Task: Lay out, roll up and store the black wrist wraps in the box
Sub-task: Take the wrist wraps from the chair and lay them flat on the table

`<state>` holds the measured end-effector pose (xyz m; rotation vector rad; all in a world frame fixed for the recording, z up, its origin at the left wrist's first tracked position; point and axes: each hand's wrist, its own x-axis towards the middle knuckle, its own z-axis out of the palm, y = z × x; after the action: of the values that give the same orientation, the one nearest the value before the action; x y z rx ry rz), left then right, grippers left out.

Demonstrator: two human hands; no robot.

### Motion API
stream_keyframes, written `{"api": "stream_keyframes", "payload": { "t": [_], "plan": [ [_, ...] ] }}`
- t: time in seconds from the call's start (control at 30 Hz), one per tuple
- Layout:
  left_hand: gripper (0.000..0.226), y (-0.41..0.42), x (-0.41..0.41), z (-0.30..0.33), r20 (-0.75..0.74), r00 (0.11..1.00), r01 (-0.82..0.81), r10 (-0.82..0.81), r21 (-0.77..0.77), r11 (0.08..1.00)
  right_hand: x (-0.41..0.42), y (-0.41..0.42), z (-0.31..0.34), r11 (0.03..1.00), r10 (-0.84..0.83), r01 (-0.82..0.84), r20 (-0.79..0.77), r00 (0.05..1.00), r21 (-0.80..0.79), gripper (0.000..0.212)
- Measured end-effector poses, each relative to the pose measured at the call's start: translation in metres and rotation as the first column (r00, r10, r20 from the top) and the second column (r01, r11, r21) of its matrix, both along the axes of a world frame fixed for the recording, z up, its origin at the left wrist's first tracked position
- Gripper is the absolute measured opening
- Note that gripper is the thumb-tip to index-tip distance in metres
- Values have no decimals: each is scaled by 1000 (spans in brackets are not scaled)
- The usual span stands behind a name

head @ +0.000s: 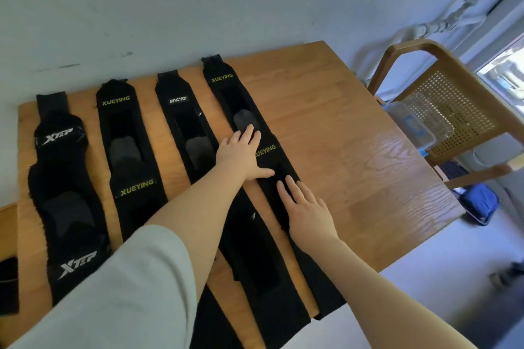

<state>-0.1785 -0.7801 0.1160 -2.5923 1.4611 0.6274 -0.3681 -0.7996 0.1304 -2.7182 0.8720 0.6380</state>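
Several black wrist wraps lie flat in columns on the wooden table. At the left are the XTEP wraps, then a XUEYING column, then a wrap with a white logo, then the rightmost XUEYING column. My left hand presses flat with straight fingers on that rightmost column, near its grey patch. My right hand lies flat on the same column's lower wrap, fingers straight. The lower wraps hang over the table's near edge. A clear plastic box sits on the chair to the right.
A wooden chair with a cane back stands at the table's right side. A blue bag lies on the floor under it. A white wall runs behind the table. Another black item shows at the left edge.
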Motion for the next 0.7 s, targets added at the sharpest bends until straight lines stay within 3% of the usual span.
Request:
{"api": "stream_keyframes", "payload": {
  "t": [0.07, 0.17, 0.23, 0.3, 0.4, 0.57, 0.7],
  "plan": [
    [100, 5, -7, 9, 22, 999, -22, 24, -88, 996, -4, -10, 0, 997, 18, -17, -3, 1000, 75, 79],
    [77, 36, -28, 36, 20, 1000, 25, -19, -379, 925, -5, -27, 8, 970, -9, 7, 7, 1000, 244, 71],
    [66, 76, -45, 52, -45, 999, -19, -3, -483, 875, -2, -22, 14, 979, 2, -23, 104, 995, 201, 61],
    [54, 129, -57, 61, -87, 994, -100, 63, -534, 839, 1, -1, 19, 992, 4, -43, 316, 949, 117, 51],
    [40, 217, -67, 68, -121, 966, -256, 226, -540, 802, 16, 60, 31, 976, 9, -123, 529, 849, 181, 39],
    [31, 370, -78, 75, -165, 780, -586, 603, -528, 614, 50, 182, 52, 832, 284, -492, 565, 775, 256, 30],
    [26, 490, -67, 71, -153, 654, -710, 741, -463, 531, 91, 278, 63, 728, 430, -650, 596, 679, 216, 29]
  ]
}}
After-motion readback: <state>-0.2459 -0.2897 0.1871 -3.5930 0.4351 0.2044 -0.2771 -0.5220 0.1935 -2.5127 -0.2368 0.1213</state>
